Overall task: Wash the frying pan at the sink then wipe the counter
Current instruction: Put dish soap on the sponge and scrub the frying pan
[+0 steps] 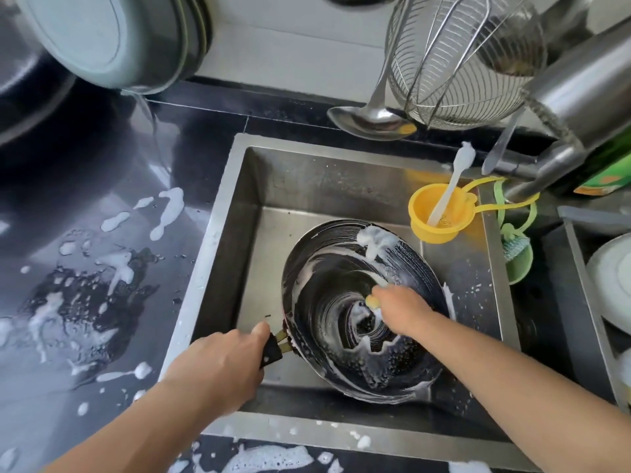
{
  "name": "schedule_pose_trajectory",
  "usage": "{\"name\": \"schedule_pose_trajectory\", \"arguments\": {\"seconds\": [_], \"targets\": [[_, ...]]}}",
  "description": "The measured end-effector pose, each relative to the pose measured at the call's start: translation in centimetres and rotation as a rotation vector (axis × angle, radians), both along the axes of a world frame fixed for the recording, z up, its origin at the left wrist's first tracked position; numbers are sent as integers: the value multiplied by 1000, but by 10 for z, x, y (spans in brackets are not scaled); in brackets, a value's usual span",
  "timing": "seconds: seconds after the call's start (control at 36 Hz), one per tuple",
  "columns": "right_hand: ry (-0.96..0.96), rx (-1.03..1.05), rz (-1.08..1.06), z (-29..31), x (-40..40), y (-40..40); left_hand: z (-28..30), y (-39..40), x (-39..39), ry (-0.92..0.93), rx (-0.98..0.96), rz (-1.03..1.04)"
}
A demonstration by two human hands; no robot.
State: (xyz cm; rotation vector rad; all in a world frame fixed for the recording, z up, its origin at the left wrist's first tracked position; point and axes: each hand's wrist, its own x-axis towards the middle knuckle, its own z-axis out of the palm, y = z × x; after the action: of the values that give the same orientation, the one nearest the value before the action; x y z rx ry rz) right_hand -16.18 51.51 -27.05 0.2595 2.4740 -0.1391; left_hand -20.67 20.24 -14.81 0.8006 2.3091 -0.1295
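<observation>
Left hand grips pan handle near sink edge.

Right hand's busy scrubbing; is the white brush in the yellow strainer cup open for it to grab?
Probably yes. The white brush stands handle-up in the yellow strainer cup on the sink's right rim, nothing covering it. The right hand would first have to let go of the yellow sponge.

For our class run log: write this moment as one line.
stage: scrubbing | left hand: grips pan handle | right hand: sponge in frying pan | counter: sudsy
</observation>
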Motion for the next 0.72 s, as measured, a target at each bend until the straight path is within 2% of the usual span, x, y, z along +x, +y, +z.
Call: {"name": "schedule_pose_trajectory", "arguments": {"seconds": [0.08, 0.14, 0.19, 0.25, 0.36, 0.42, 0.56, 0.64, 0.72], "targets": [[-206, -101, -1, 11, 27, -29, 3, -1, -2, -30, 3, 3], [-237, -235, -2, 15, 32, -60, 6, 0, -3, -45, -10, -7], [-186, -367, -43, 13, 28, -78, 6, 0, -3, -45, -25, -12], [-88, -383, -95, 14, 15, -68, 5, 2, -4, -32, -38, -25], [-15, -78, -135, 9, 15, -14, 3, -2, -1, -24, -66, -15], [-31, -59, -130, 11, 27, -13, 2, -3, 0, -28, -61, -12], [-146, -354, -83, 18, 34, -81, 3, -2, 0, -32, -45, -8], [-21, -488, -59, 19, 12, -106, 4, -1, -1, -39, -41, -18], [128, -462, -75, 5, -24, -107, 3, 0, -1, -34, -47, -15]]}}
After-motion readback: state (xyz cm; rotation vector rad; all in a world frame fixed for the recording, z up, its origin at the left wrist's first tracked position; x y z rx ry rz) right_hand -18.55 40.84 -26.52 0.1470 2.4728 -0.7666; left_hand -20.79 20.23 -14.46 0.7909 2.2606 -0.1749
